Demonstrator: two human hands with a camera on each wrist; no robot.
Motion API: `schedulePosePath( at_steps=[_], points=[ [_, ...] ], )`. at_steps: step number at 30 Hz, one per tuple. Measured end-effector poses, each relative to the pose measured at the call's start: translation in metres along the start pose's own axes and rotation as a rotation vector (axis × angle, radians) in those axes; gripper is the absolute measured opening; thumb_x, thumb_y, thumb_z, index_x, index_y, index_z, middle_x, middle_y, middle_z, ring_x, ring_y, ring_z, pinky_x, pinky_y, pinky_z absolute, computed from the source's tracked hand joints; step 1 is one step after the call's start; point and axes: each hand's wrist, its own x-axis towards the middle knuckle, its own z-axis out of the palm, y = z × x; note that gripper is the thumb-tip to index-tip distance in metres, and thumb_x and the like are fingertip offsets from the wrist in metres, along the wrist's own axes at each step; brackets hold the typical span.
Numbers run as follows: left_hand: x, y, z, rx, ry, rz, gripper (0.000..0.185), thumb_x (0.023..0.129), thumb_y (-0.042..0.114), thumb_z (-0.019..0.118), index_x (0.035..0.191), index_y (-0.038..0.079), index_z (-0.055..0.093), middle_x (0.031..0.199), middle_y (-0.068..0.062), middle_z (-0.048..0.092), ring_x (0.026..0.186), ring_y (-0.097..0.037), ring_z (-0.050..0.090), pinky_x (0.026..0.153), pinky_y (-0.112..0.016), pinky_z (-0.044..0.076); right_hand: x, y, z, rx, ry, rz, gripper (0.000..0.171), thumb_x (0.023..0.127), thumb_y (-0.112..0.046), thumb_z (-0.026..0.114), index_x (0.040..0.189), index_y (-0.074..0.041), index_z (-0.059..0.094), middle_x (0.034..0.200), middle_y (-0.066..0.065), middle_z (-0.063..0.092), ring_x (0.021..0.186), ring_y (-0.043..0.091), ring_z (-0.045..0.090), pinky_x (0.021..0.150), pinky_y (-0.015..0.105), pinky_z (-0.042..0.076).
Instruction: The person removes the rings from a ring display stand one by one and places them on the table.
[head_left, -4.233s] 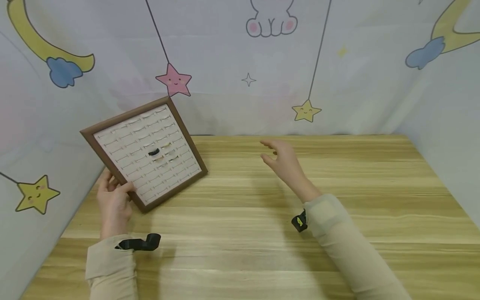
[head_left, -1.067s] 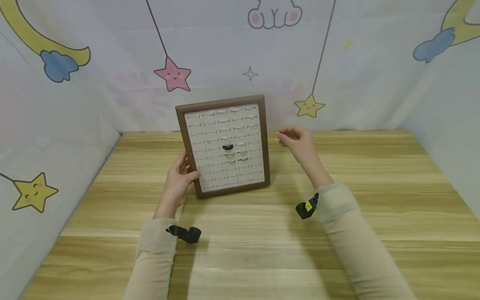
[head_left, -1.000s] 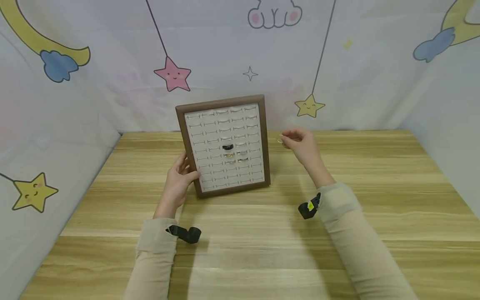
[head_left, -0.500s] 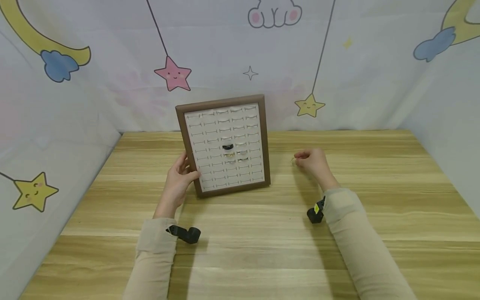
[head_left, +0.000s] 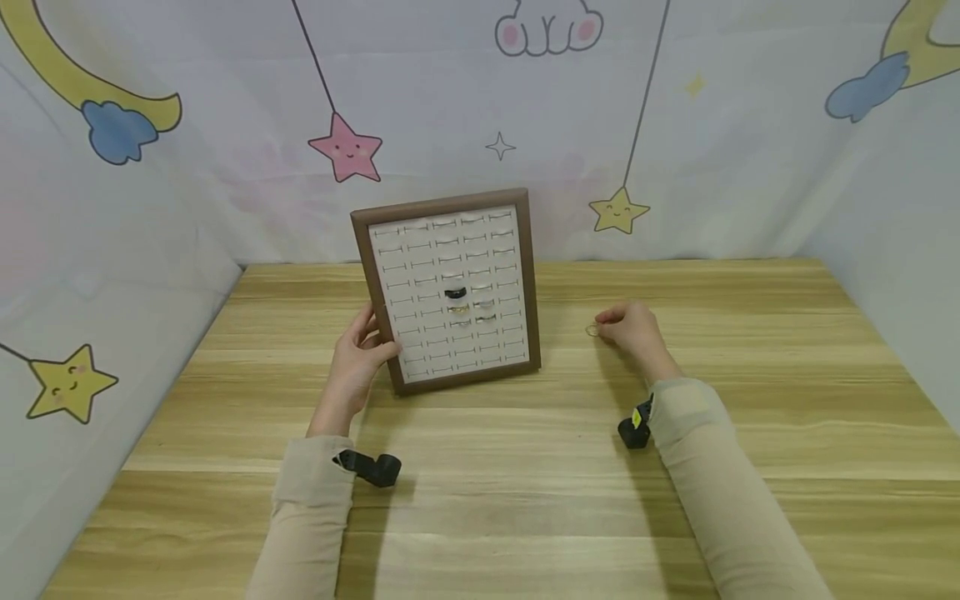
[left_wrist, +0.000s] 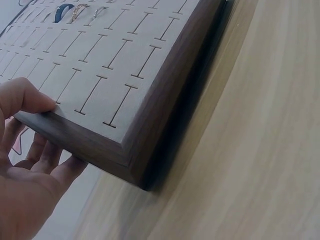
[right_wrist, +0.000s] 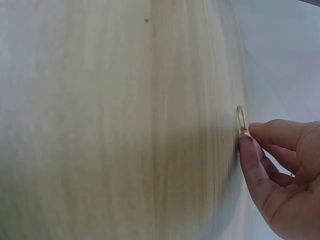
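Observation:
A brown-framed ring display board (head_left: 450, 292) with a white slotted face stands tilted on the table. My left hand (head_left: 352, 358) grips its lower left edge, thumb on the front and fingers behind, as the left wrist view also shows. Several rings sit in the slots near the middle, among them a black ring (head_left: 455, 293) and a gold ring (head_left: 458, 309). To the right of the board, my right hand (head_left: 633, 333) pinches a thin gold ring (right_wrist: 240, 119) between thumb and forefinger, low over the table. Whether this ring touches the wood, I cannot tell.
The wood-grain table (head_left: 495, 500) extends around both hands. Behind it hangs a pale curtain (head_left: 442, 100) printed with stars and moons, and similar cloth closes off both sides. Each wrist carries a small black camera, such as the left one (head_left: 371, 468).
Over the last second my right hand has come down and slightly right with the ring, away from the board. Earlier, the left hand brought the board from the left to the middle.

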Motion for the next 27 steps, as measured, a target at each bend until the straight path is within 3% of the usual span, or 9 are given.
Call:
schedulePosePath(
  at_steps=[6,11,17,23,27],
  points=[
    [0.000,0.001,0.000,0.000,-0.001,-0.008,0.082,0.086,-0.008,0.053,0.154,0.021,0.019,0.148,-0.012,0.033,0.116,-0.014,0.047,0.099,-0.028,0.038,-0.001,-0.004,-0.001,0.016,0.020,0.009,0.031,0.092,-0.010,0.054,0.118,0.004,0.063,0.116,0.025,0.063,0.096,0.028,0.058,0.078,0.029,0.046],
    [0.000,0.001,-0.001,-0.002,0.001,-0.011,0.082,0.086,-0.008,0.053,0.154,0.022,0.019,0.146,-0.012,0.034,0.115,-0.014,0.047,0.098,-0.028,0.039,-0.002,-0.020,0.000,0.042,0.062,-0.030,0.032,0.094,-0.014,0.052,0.121,0.000,0.062,0.119,0.021,0.062,0.103,0.031,0.059,0.081,0.032,0.047],
    [-0.001,0.001,0.000,0.002,0.011,-0.019,0.083,0.085,-0.009,0.053,0.154,0.023,0.019,0.146,-0.012,0.034,0.120,-0.017,0.045,0.097,-0.027,0.039,-0.006,-0.051,0.007,0.107,0.101,-0.151,0.031,0.095,-0.016,0.055,0.121,-0.001,0.063,0.119,0.020,0.064,0.110,0.033,0.059,0.091,0.042,0.049],
    [-0.002,0.002,0.000,0.009,0.008,-0.017,0.082,0.086,-0.008,0.053,0.154,0.023,0.019,0.146,-0.012,0.035,0.121,-0.017,0.046,0.097,-0.027,0.040,-0.017,-0.083,0.020,0.168,0.136,-0.317,0.025,0.093,-0.014,0.059,0.113,-0.002,0.067,0.113,0.017,0.068,0.104,0.028,0.063,0.091,0.039,0.051],
    [-0.001,0.003,0.000,0.018,0.001,-0.011,0.082,0.086,-0.007,0.053,0.154,0.023,0.018,0.145,-0.012,0.035,0.119,-0.016,0.047,0.094,-0.025,0.041,-0.027,-0.099,0.031,0.110,0.151,-0.469,0.018,0.091,-0.010,0.062,0.105,-0.001,0.069,0.105,0.015,0.070,0.095,0.025,0.065,0.085,0.036,0.053]
  ],
)
